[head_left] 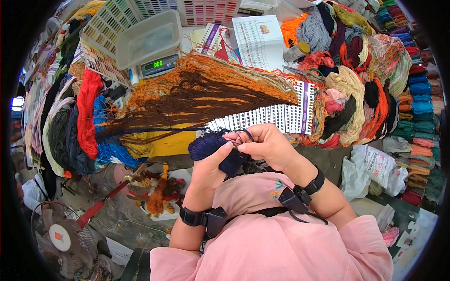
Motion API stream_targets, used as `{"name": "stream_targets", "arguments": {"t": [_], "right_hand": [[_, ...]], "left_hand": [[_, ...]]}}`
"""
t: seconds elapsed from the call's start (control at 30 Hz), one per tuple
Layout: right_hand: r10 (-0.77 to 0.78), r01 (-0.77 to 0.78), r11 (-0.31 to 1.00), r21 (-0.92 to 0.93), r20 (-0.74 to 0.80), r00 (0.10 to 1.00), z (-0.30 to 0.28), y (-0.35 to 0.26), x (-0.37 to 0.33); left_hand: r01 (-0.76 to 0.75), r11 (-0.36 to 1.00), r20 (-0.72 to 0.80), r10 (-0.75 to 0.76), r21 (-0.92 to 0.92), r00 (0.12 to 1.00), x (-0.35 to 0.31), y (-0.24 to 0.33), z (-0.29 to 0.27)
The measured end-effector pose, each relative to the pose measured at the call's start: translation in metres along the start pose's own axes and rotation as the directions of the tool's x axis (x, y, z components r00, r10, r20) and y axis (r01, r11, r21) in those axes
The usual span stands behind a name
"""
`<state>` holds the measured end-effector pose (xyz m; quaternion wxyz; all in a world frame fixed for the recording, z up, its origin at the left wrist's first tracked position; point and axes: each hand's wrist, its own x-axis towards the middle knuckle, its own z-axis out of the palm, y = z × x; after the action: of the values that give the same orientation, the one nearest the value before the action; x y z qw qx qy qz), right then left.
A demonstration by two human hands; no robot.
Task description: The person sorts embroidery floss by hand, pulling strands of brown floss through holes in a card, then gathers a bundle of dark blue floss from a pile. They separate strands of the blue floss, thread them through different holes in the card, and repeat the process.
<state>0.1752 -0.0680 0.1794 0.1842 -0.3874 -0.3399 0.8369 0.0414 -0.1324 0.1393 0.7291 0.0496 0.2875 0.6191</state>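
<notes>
My left hand (212, 161) is closed around a thick skein of navy blue yarn (202, 146), held just off the table's near edge. My right hand (262, 144) pinches a dark loop of yarn (247, 136) close to the left thumb, at the skein's right side. Some dark blue strands trail off leftward from the skein. Beyond my hands, brown strands (187, 105) and orange strands (201, 70) fan across the table. They converge at the right over a white card with rows of holes (253, 117).
A digital scale (159, 64) carrying a clear plastic tub (147, 40) stands at the back, before colour charts (211, 10). Scissors (294, 70) and a lidded jar (296, 50) lie further right. Yarn heaps crowd both sides. A fan (61, 238) stands lower left, plastic bags (372, 168) at right.
</notes>
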Motion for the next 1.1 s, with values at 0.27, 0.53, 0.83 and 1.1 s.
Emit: {"name": "stream_targets", "arguments": {"t": [0.27,0.53,0.83,1.1], "right_hand": [[-0.476,0.386,0.731,-0.563,-0.016,0.879,-0.012,0.01,0.002],[-0.34,0.371,0.852,0.369,-0.15,0.929,-0.142,-0.019,-0.025],[0.034,-0.067,0.991,-0.12,-0.263,0.964,-0.14,0.01,0.038],[-0.075,0.202,0.858,-0.473,0.275,0.959,-0.025,0.039,0.076]], "left_hand": [[0.004,0.999,-0.043,-0.006,-0.047,0.999,0.002,-0.006,0.005],[-0.515,0.761,-0.651,0.164,-0.394,0.741,-0.061,0.05,-0.205],[0.1,0.931,-0.367,-0.235,-0.351,0.9,-0.057,0.061,-0.125],[0.01,0.969,-0.182,-0.056,-0.246,0.982,-0.11,0.102,-0.054]]}}
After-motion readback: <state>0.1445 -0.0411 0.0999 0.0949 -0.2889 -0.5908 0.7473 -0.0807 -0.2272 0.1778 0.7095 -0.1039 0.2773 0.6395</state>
